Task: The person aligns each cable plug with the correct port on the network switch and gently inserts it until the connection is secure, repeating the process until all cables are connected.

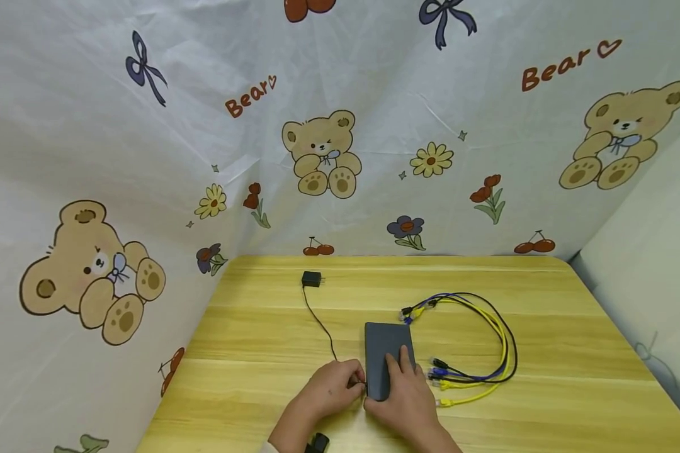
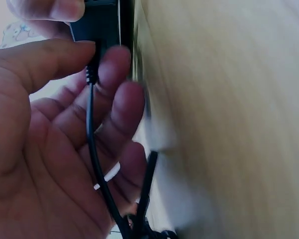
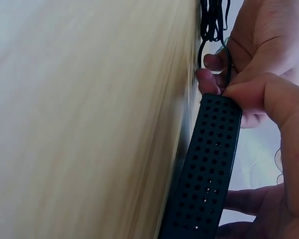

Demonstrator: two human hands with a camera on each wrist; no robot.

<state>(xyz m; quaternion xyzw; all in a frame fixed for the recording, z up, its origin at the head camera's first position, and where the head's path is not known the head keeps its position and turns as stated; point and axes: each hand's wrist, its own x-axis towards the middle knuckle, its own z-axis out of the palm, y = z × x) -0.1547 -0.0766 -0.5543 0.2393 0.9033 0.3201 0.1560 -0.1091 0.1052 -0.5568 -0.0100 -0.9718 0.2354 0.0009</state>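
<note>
A dark grey, flat network switch (image 1: 377, 355) is on the wooden table in front of me. In the right wrist view its side (image 3: 209, 154) shows rows of small vent holes. My right hand (image 1: 407, 402) holds it, fingers across the top and thumb at the near left corner. At the switch's left edge my left hand (image 1: 334, 387) pinches the plug end (image 2: 92, 72) of a thin black power cable (image 2: 93, 124) between thumb and forefinger. The plug's tip is hidden by the fingers, right at the switch's edge. From there the cable runs back to a black power adapter (image 1: 311, 279).
To the right of the switch lies a looped bundle of yellow, blue and black Ethernet cables (image 1: 507, 352), connectors toward the switch. A white cloth printed with bears (image 1: 323, 154) hangs behind the table (image 1: 249, 327) and along its left side.
</note>
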